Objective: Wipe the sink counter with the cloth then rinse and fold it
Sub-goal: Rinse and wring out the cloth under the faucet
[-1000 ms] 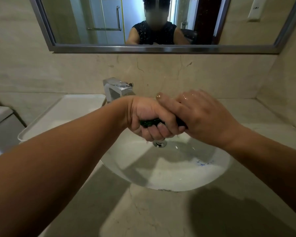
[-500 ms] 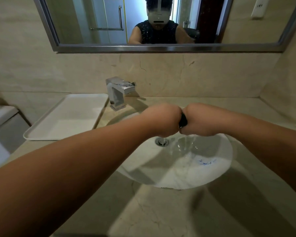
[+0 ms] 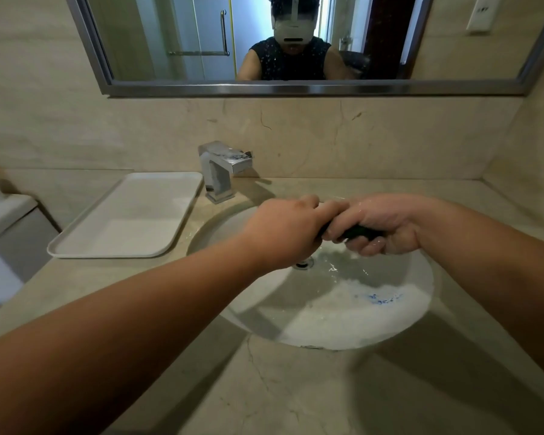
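Observation:
A dark green cloth (image 3: 357, 231), rolled tight, is gripped by both hands over the white oval sink (image 3: 343, 321). My left hand (image 3: 285, 229) is closed on its left end with the knuckles up. On the right end my right hand (image 3: 380, 226) is closed with its wet fingers curled underneath. Only a short stretch of cloth shows between the fingers. Both hands hang just above the drain (image 3: 303, 263). The beige marble counter (image 3: 264, 387) surrounds the basin.
A square chrome faucet (image 3: 222, 171) stands behind the sink to the left. A white tray (image 3: 76, 246) lies on the counter at the left. The mirror (image 3: 296, 86) hangs on the back wall, and a side wall closes the right.
The two hands have twisted on the cloth: the left fist rolled knuckles-up, the right turned fingers-under. Both shifted slightly right over the basin, and the camera tilted up a little.

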Motion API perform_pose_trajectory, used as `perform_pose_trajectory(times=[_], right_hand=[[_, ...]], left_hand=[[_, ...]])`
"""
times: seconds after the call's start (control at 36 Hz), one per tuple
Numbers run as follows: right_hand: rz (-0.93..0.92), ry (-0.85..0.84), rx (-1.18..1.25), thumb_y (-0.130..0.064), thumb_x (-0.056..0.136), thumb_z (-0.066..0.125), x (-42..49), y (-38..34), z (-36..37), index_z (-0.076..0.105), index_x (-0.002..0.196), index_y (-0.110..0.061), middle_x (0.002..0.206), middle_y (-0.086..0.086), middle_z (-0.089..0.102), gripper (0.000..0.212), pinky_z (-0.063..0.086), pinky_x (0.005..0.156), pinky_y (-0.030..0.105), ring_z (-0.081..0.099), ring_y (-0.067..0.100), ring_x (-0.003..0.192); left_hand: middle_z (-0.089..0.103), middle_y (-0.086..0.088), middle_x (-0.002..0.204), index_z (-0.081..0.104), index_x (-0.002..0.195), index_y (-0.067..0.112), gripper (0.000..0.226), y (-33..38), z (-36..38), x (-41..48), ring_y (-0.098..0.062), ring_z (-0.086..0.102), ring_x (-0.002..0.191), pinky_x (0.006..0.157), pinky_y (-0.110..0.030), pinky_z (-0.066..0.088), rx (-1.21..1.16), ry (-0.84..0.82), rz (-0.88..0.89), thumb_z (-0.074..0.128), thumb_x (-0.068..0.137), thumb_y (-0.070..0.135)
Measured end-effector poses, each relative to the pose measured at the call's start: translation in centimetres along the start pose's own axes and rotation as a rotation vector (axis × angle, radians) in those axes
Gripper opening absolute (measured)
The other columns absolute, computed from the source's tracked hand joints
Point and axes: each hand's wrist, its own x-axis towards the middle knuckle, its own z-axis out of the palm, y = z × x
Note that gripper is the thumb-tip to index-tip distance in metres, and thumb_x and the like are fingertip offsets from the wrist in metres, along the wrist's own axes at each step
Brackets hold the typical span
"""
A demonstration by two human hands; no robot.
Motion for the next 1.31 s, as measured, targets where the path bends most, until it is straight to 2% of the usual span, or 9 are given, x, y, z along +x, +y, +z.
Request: perform_pose_trajectory(times=[0.19, 0.28, 0.44, 0.58, 0.67, 0.75, 0.92, 1.06, 1.31], right_hand=[[-0.43, 0.354, 0.297, 0.003, 0.09, 0.071, 0.1, -0.4, 1.5, 0.062, 0.121, 0.0, 0.122, 0.022, 0.067, 0.032, 0.065, 0.079, 0.031, 0.075, 0.028, 0.097], [-0.624, 0.567, -0.326, -0.008, 0.088, 0.071, 0.2, 1.1, 2.5, 0.054, 0.149, -0.024, 0.129, -0.004, 0.067, 0.065, 0.058, 0.095, 0.032, 0.07, 0.017, 0.111], [-0.966, 0.826, -1.344, -0.013, 0.087, 0.068, 0.7, 3.9, 2.6, 0.017, 0.165, -0.024, 0.175, -0.001, 0.014, 0.095, 0.028, 0.12, 0.057, 0.014, 0.031, 0.16], [-1.341, 0.842, -1.439, -0.015, 0.096, 0.061, 1.0, 2.8, 2.4, 0.043, 0.154, -0.008, 0.152, 0.018, 0.054, 0.061, 0.042, 0.111, 0.057, 0.052, 0.041, 0.138], [-1.303, 0.769, -1.473, -0.016, 0.094, 0.062, 0.4, 1.9, 2.8, 0.054, 0.137, -0.007, 0.112, 0.016, 0.067, 0.045, 0.054, 0.068, 0.045, 0.064, 0.033, 0.09], [-1.157, 0.772, -1.534, -0.013, 0.081, 0.071, 0.5, 1.8, 3.0, 0.064, 0.095, -0.009, 0.072, 0.009, 0.059, 0.016, 0.032, 0.043, 0.033, 0.053, 0.032, 0.054], [-0.491, 0.805, -1.626, -0.014, 0.091, 0.061, 1.0, 0.6, 4.2, 0.051, 0.089, -0.028, 0.063, -0.006, 0.044, 0.017, 0.04, 0.055, 0.032, 0.053, 0.029, 0.059], [-0.217, 0.712, -1.476, -0.018, 0.088, 0.06, 1.8, 0.6, 5.0, 0.063, 0.086, -0.025, 0.074, -0.005, 0.054, 0.009, 0.038, 0.057, 0.029, 0.052, 0.023, 0.061], [-0.188, 0.378, -1.052, -0.014, 0.088, 0.059, 2.3, 1.4, 4.4, 0.057, 0.073, -0.011, 0.066, 0.006, 0.058, 0.016, 0.034, 0.057, 0.034, 0.048, 0.025, 0.06]], left_hand=[[0.063, 0.0, 0.074, 0.063, 0.092, 0.021, 0.004, -2.7, -1.4, 0.1, -0.022, 0.061, 0.065, 0.052, -0.027, 0.041, -0.564, -0.195, -0.603, 0.065, 0.091, 0.024], [0.056, -0.007, 0.07, 0.064, 0.095, 0.012, 0.005, -3.7, -1.7, 0.3, -0.018, 0.046, 0.05, 0.042, -0.023, 0.026, -1.11, -0.272, -0.837, 0.064, 0.091, 0.014], [0.044, 0.0, 0.063, 0.056, 0.093, 0.01, 0.009, -4.4, -2.6, 0.1, -0.008, 0.035, 0.042, 0.035, -0.019, 0.014, -1.739, -0.699, -0.827, 0.053, 0.091, 0.018], [0.047, 0.0, 0.061, 0.053, 0.092, 0.008, 0.01, -3.3, -2.9, 0.4, -0.009, 0.026, 0.043, 0.034, -0.018, 0.018, -1.947, -1.143, -0.61, 0.057, 0.087, 0.016], [0.046, 0.001, 0.058, 0.052, 0.084, 0.011, 0.005, -3.1, -3.6, 0.5, -0.007, 0.026, 0.04, 0.033, -0.018, 0.016, -1.801, -1.187, -0.589, 0.054, 0.088, 0.011], [0.041, 0.002, 0.053, 0.048, 0.062, 0.015, 0.034, -2.4, -4.2, 1.0, -0.007, 0.028, 0.037, 0.036, -0.021, 0.011, -1.404, -1.096, -0.55, 0.059, 0.093, 0.01], [0.043, -0.009, 0.055, 0.049, 0.06, 0.012, 0.028, 0.2, -3.6, 2.0, -0.022, 0.032, 0.043, 0.043, -0.021, 0.023, -0.744, -0.634, -0.665, 0.066, 0.082, 0.007], [0.051, -0.006, 0.066, 0.06, 0.089, 0.01, 0.006, 0.9, -1.9, 1.8, -0.03, 0.05, 0.066, 0.05, -0.031, 0.031, -0.157, -0.514, -0.37, 0.057, 0.091, 0.015], [0.04, 0.002, 0.069, 0.043, 0.13, 0.009, 0.038, 1.1, -0.7, 0.9, -0.022, 0.043, 0.053, 0.048, -0.034, 0.032, 0.154, -0.368, -0.193, 0.057, 0.095, 0.011]])
